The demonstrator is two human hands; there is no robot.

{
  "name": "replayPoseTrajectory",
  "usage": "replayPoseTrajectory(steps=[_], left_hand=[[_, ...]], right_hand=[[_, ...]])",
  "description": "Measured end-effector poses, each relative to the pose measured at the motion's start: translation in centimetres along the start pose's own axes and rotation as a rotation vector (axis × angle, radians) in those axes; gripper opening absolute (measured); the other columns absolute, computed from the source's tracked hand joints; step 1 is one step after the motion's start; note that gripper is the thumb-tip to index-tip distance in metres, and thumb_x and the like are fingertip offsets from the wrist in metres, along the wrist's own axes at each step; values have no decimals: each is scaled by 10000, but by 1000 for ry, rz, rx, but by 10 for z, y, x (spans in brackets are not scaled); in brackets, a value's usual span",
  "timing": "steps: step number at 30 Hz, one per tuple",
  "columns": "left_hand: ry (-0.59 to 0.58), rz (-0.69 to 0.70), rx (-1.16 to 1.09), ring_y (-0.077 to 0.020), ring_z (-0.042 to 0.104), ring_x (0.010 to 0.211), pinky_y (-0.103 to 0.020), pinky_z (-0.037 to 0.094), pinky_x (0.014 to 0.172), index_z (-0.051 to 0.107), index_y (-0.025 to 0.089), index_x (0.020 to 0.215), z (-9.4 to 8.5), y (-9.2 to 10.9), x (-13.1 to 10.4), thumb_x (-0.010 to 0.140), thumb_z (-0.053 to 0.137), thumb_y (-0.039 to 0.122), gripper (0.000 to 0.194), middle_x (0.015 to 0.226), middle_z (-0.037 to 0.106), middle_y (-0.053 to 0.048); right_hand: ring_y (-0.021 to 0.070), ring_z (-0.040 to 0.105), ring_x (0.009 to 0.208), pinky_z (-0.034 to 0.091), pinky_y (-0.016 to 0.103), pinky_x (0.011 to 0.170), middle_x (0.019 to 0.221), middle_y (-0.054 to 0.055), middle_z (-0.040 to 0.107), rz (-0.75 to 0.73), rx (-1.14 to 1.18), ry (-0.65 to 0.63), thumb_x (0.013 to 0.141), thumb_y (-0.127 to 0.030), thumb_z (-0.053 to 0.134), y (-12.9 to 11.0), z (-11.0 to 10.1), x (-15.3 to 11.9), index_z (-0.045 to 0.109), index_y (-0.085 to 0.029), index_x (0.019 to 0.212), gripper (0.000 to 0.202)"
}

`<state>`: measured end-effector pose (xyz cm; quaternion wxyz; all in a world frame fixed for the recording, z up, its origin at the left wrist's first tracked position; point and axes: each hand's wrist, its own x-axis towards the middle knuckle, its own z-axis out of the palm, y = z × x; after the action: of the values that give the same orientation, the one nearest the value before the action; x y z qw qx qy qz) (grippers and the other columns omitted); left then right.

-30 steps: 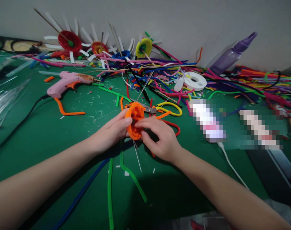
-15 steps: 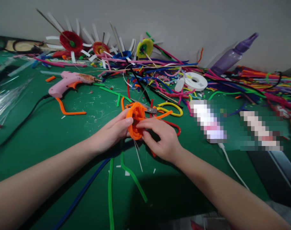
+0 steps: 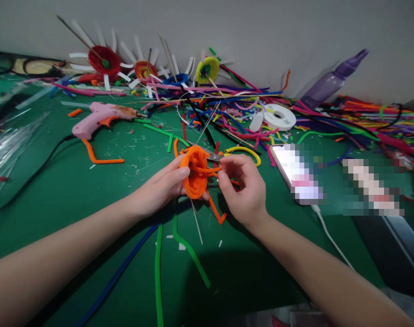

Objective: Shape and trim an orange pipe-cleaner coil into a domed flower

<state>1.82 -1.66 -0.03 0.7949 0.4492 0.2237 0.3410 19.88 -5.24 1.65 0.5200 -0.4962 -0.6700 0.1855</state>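
My left hand [image 3: 166,184] grips an orange cup-shaped piece of coiled pipe cleaner [image 3: 195,184] by its rim, with the hollow side turned to the right. An orange pipe cleaner strand [image 3: 211,170] sticks out of the hollow, and the fingertips of my right hand [image 3: 244,188] pinch its end. Below the cup, another orange pipe cleaner [image 3: 216,208] hangs bent. Behind the hands lie scissors with yellow handles [image 3: 249,150], partly hidden. A thin pale stick [image 3: 197,225] juts down beneath the cup.
A pink glue gun [image 3: 99,118] lies at left. Along the wall are finished-looking discs with paper strips [image 3: 104,60], many pipe cleaners [image 3: 370,120], a white ribbon spool [image 3: 278,116] and a purple bottle [image 3: 329,84]. At right, a phone [image 3: 288,172] is plugged into a white cable.
My right hand has drawn back to the right from the cup's hollow, pulling the orange strand out with it. My left hand keeps the cup in the same place.
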Motion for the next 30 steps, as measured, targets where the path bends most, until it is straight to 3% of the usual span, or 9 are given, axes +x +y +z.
replayPoseTrajectory(steps=[3, 8, 16, 23, 30], left_hand=[[1, 0, 3, -211, 724, 764, -313, 572, 717, 506, 200, 1250, 0, 1, 0, 859, 586, 490, 493, 937, 719, -52], [23, 9, -20, -207, 723, 762, -340, 571, 768, 517, 192, 1225, 3, 2, 0, 849, 604, 468, 475, 1053, 710, -77], [12, 14, -16, -206, 722, 753, -322, 567, 746, 531, 183, 1157, 4, 4, 1, 844, 605, 477, 436, 894, 726, -51], [25, 11, -46, -177, 726, 746, -266, 579, 724, 498, 185, 1188, 6, 5, 1, 821, 642, 485, 495, 870, 727, -28], [55, 24, -49, -186, 723, 739, -287, 577, 719, 486, 186, 1192, 6, 5, 0, 818, 644, 488, 506, 880, 728, -35]], right_hand=[[117, 599, 712, 525, 245, 583, 877, 12, 608, 71, 36, -7, 834, -190, 575, 3, 1, 1, 562, -222, 1007, 176], [150, 624, 844, 545, 304, 733, 940, 34, 646, -88, -32, -61, 826, -138, 578, 4, 1, 3, 592, -211, 929, 127], [165, 641, 867, 525, 329, 791, 881, 37, 686, -88, -67, -127, 854, -123, 546, 4, 0, 4, 625, -196, 865, 108], [162, 656, 860, 535, 318, 787, 886, 45, 696, -82, -68, -163, 860, -136, 547, 6, 0, 3, 640, -183, 881, 106], [176, 658, 889, 545, 345, 804, 909, 50, 694, -66, -81, -160, 866, -147, 535, 4, 0, 3, 631, -195, 897, 112]])
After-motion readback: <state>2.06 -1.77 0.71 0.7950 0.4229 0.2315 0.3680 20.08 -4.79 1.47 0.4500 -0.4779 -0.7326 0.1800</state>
